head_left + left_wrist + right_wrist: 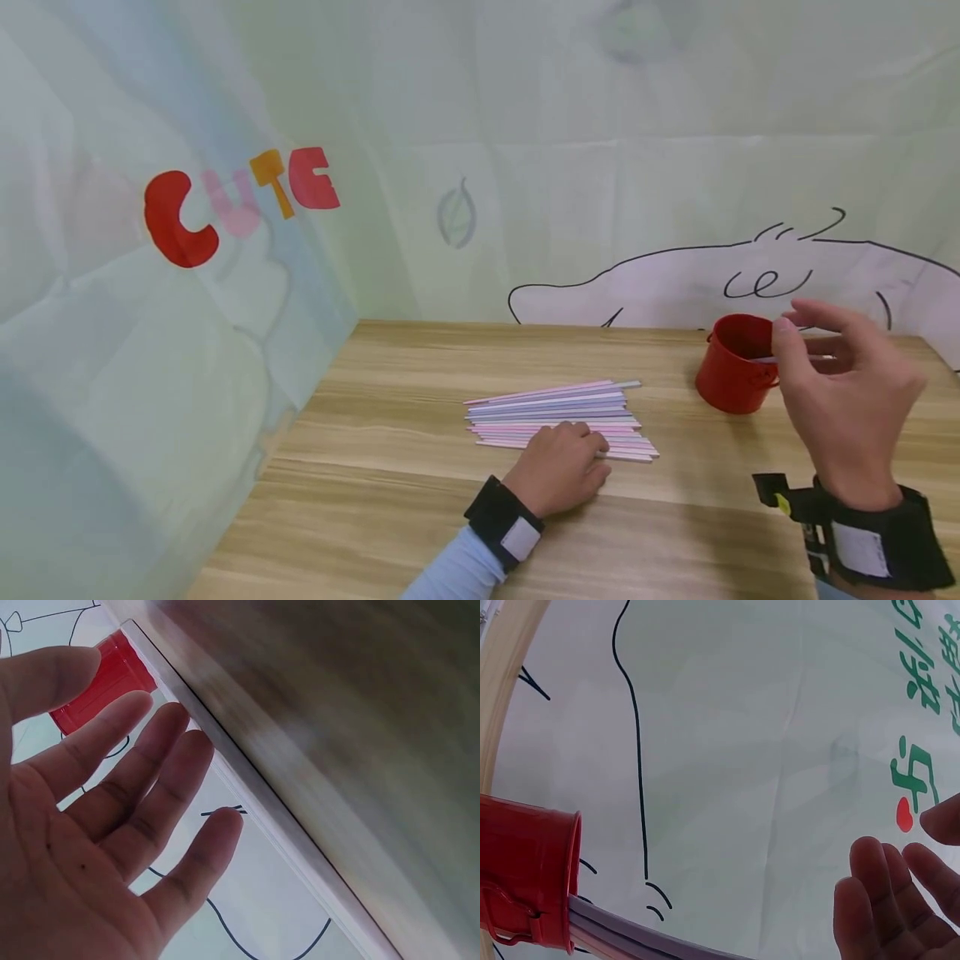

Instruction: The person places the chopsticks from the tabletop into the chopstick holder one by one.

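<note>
Straws (555, 407) under and beyond the left hand (561, 473), fingers loose, look light, slick, crushable: pinch mid-length! Right hand (851, 387): fingers apart.

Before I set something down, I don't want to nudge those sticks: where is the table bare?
Widest bare patch: the table left of the loose sticks, out to the left wall. Free too: the strip behind them, below the back wall. Crowded: the sticks' near side, partly under the left hand, and the red bucket, with the right hand close by.
</note>
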Demonstrator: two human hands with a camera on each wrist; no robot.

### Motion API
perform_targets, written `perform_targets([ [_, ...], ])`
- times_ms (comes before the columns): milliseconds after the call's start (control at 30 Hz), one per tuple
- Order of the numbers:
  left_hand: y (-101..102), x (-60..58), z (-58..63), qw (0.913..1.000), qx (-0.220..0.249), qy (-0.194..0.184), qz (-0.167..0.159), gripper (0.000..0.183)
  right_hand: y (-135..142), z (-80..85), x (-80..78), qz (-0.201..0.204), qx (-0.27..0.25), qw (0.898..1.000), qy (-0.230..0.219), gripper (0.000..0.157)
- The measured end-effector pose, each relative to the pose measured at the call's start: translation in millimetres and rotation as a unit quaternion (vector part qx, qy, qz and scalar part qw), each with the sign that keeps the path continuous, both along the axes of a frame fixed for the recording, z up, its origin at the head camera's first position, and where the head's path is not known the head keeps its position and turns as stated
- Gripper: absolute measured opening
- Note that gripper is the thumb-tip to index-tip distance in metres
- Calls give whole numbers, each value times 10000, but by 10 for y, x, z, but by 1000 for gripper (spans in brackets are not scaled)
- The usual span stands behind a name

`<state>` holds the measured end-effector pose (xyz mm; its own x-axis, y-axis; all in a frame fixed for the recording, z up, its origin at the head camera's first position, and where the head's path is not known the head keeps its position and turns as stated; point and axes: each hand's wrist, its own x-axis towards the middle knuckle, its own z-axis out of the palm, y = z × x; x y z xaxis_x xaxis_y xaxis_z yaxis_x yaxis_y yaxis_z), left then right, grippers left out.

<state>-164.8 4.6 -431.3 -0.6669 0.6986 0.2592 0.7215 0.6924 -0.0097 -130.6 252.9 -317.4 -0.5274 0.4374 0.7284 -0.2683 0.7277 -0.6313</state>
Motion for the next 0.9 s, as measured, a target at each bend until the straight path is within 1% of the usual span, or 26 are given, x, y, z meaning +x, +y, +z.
perform_targets([
  [133,6,-7,-16,10000,-33,56,-39,21,-18,-9,-1,216,-18,9998,27,30],
  [300,6,-18,-17,9999,-43,133,-78,19,-33,-13,-12,494,98,9987,109,28],
  [400,7,-15,-9,9999,-49,138,-67,17,-44,-20,-16,567,207,9981,129,29],
  [667,17,-7,0,9999,-163,-15,22,16,-64,-17,-20,694,282,9971,165,30],
  [833,17,-4,-10,9998,-203,36,44,15,-81,-4,-9,743,331,9966,110,30],
  [900,15,-2,-10,9997,-251,6,42,13,-82,3,-14,851,393,9954,216,30],
])
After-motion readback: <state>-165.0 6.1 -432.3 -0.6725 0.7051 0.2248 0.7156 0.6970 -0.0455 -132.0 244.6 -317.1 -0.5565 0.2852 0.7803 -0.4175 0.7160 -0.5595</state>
